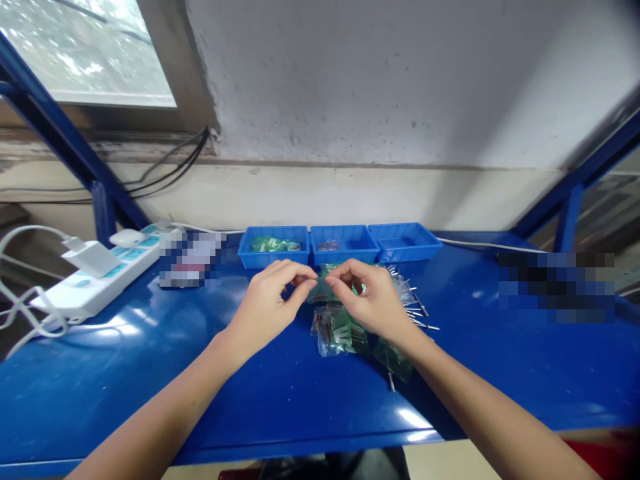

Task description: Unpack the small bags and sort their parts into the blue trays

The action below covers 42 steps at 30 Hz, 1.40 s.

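Observation:
My left hand [273,300] is raised over the middle of the blue table, its thumb and index finger pinched together. Facing it, my right hand [370,297] makes a similar pinch, the fingertips a small gap apart. Whatever sits between the fingers is too small to make out. Behind and below my right hand lies a pile of clear and greenish plastic bags [343,333] with small metal and copper-coloured pieces in them. Several thin silvery rods [420,313] stick out to the right of the pile. My right hand covers part of it.
Three blue bins stand along the back: the left bin [274,259] holds green bags, the middle bin [345,257] a few small pieces, the right bin [410,252] shows nothing inside. A white power strip [100,283] with a charger and cables lies left, near a blurred flat object [193,260].

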Each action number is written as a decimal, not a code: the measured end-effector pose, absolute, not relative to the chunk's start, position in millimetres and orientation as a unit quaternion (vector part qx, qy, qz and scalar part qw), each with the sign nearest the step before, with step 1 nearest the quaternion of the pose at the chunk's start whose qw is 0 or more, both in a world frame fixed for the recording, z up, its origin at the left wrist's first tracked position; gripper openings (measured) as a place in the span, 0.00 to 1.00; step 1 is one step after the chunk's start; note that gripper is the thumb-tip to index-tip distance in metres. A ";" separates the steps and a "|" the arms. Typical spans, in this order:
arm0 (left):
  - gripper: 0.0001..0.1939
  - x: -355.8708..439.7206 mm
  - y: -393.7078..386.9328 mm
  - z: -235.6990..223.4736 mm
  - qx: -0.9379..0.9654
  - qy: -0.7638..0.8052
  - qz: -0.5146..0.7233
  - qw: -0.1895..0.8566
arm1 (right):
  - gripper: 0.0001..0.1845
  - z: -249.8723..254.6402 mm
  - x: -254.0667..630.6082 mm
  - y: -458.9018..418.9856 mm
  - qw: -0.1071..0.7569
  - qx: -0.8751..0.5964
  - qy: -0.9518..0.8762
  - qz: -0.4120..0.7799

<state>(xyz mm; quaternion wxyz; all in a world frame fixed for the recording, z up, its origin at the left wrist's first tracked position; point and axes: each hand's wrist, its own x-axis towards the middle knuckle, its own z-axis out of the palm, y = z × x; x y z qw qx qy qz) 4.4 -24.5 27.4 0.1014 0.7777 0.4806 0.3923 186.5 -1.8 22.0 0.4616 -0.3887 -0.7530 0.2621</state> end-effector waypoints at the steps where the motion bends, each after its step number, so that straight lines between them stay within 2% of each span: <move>1: 0.06 4.5 -23.7 26.0 0.775 0.498 0.373 0.113 | 0.06 22.2 189.9 3.0 0.471 -0.412 -0.727 0.284; 5: 0.08 8.9 -26.7 23.9 0.808 0.498 0.267 0.164 | 0.09 26.5 214.4 26.9 0.619 -0.444 -0.536 0.364; 7: 0.09 13.5 -32.5 24.7 0.849 0.454 0.204 0.178 | 0.10 32.4 229.3 35.6 0.705 -0.424 -0.443 0.357; 9: 0.13 18.6 -39.1 24.7 0.877 0.416 0.154 0.185 | 0.11 39.6 241.7 39.2 0.769 -0.409 -0.384 0.306; 12: 0.21 24.9 -45.6 20.9 0.890 0.396 0.117 0.193 | 0.10 46.9 251.5 39.1 0.818 -0.413 -0.376 0.137; 14: 0.20 27.2 -46.3 17.0 0.890 0.398 0.109 0.191 | 0.09 45.5 252.3 40.5 0.795 -0.433 -0.425 0.004; 16: 0.16 28.3 -45.3 14.2 0.890 0.403 0.109 0.184 | 0.07 38.1 249.8 44.6 0.700 -0.469 -0.532 -0.081; 20: 0.11 28.0 -42.6 13.5 0.889 0.414 0.105 0.164 | 0.08 15.2 237.1 50.2 0.397 -0.510 -0.759 -0.078; 22: 0.11 25.4 -41.4 14.6 0.885 0.428 0.101 0.154 | 0.10 7.8 228.3 46.3 0.324 -0.513 -0.793 -0.050; 27: 0.24 9.3 -36.2 18.4 0.870 0.464 0.069 0.152 | 0.12 6.0 210.0 28.6 0.313 -0.476 -0.822 0.014; 32: 0.12 0.1 -32.8 19.7 0.849 0.495 0.055 0.178 | 0.12 2.6 200.8 22.7 0.314 -0.435 -0.842 0.058; 36: 0.12 -2.3 -29.7 17.1 0.842 0.490 0.077 0.211 | 0.13 4.4 195.0 16.5 0.333 -0.407 -0.847 0.082; 42: 0.10 -8.5 -17.7 22.9 0.765 0.543 0.251 0.240 | 0.15 9.3 188.6 6.5 0.349 -0.422 -0.814 0.193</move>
